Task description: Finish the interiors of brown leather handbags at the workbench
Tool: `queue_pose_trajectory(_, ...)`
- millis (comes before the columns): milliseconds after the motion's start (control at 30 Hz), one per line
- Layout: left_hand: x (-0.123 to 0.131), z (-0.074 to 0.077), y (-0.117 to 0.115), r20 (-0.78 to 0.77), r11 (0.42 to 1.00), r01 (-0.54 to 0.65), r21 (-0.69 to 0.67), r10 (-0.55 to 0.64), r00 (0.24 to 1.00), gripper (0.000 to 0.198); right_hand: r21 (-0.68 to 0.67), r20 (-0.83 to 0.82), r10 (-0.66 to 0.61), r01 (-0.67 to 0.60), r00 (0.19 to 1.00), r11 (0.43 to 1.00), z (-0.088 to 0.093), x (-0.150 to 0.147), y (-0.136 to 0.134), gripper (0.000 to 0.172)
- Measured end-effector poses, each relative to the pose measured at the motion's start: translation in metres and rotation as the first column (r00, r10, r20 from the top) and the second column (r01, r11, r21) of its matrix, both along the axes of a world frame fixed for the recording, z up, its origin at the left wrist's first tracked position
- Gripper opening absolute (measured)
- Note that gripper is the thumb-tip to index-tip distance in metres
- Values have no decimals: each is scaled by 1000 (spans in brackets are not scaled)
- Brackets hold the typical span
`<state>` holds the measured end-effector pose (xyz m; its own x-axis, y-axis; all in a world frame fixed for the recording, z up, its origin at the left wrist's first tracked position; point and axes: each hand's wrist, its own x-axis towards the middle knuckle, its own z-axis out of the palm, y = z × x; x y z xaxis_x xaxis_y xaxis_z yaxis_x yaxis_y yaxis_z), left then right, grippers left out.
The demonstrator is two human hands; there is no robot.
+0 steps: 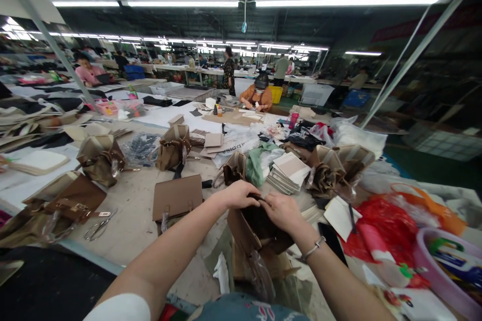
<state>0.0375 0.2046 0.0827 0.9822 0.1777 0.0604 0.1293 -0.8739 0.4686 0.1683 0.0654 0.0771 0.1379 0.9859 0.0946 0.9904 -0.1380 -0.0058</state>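
A brown handbag (pixel 244 233) stands in front of me at the table's near edge, its dark inside showing and clear plastic hanging from its front. My left hand (pixel 243 194) grips the bag's far top edge, fingers bent over it. Close beside it, my right hand (pixel 280 210) pinches the same edge from the right, with a bracelet on the wrist. The fingertips of both hands nearly meet. Another brown bag with a flat flap (pixel 177 196) lies just left of my left forearm. Beyond my hands stands a small dark brown bag (pixel 234 168).
Scissors (pixel 100 225) lie at left near more brown bags (pixel 75 200). A stack of pale panels (pixel 289 173) sits beyond my right hand. Red plastic (pixel 384 225) and a pink basin (pixel 433 261) crowd the right. A person in orange (pixel 259 95) sits across the table.
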Motion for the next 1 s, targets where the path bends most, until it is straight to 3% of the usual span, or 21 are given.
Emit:
queue_pose_trajectory(67, -8, 0, -1, 36, 998, -47, -44, 49, 998, 51, -39, -13, -27, 26, 1000, 999, 1, 4, 1, 44)
queue_pose_trajectory(133, -15, 0, -3, 50, 986, -162, -40, 164, 985, 59, -68, -30, -43, 41, 999, 997, 1, 7, 2, 45)
queue_pose_trajectory(233, -21, -1, -5, 50, 945, -328, -13, 328, 943, 55, -67, -65, -11, 7, 998, 998, 1, 10, 5, 43)
queue_pose_trajectory(300, -21, -1, -6, 33, 930, -367, 14, 367, 930, 45, -51, -76, 9, -13, 997, 999, 0, 10, 6, 42)
queue_pose_trajectory(400, -18, -2, -9, 34, 929, -367, 42, 366, 930, 27, -40, -71, -1, -2, 997, 999, -1, 10, 6, 43)
queue_pose_trajectory(500, -14, -2, -14, 101, 908, -414, 68, 406, 908, 24, -25, -58, -34, 33, 998, 999, -3, 11, 4, 47)
queue_pose_trajectory(767, -16, 3, -24, 216, 838, -427, 339, 372, 903, 8, -24, -48, -68, 67, 997, 997, -3, 9, 3, 49)
queue_pose_trajectory(1000, -16, -1, -23, 260, 837, -413, 359, 335, 905, 3, -12, -40, -72, 71, 997, 997, -1, 9, 1, 46)
